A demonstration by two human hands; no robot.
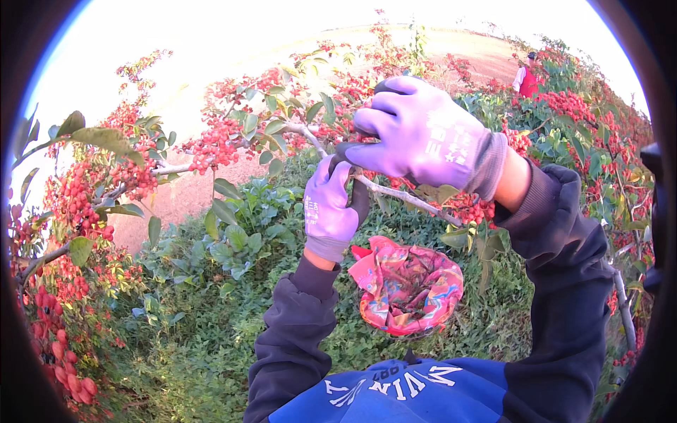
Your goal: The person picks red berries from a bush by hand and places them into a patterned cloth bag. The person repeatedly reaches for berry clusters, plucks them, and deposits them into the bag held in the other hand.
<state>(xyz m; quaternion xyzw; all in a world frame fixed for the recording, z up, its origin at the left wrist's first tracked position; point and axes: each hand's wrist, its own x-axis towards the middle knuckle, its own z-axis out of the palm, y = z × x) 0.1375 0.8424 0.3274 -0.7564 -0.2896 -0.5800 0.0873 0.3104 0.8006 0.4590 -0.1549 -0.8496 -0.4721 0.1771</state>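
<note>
Both my hands wear purple gloves with dark fingertips and are raised at a thorny-looking branch (402, 195) that crosses the middle of the view. My left hand (330, 206) is closed at the branch from below, thumb and fingers pressed round it. Just above and to the right, my right hand (427, 137) has its fingers curled in toward the thumb. Its fingertips are beside the red berries (343, 132), and whatever lies between them is hidden. More red berry clusters (218, 141) hang to the left among green leaves.
Below my hands, a round container lined with pink patterned cloth (367, 276) stands on the green ground plants (211, 338). Berry-laden branches (67, 247) reach in at the left, and bushes (599, 155) crowd the right. A person in a red vest (527, 81) is far off at the right.
</note>
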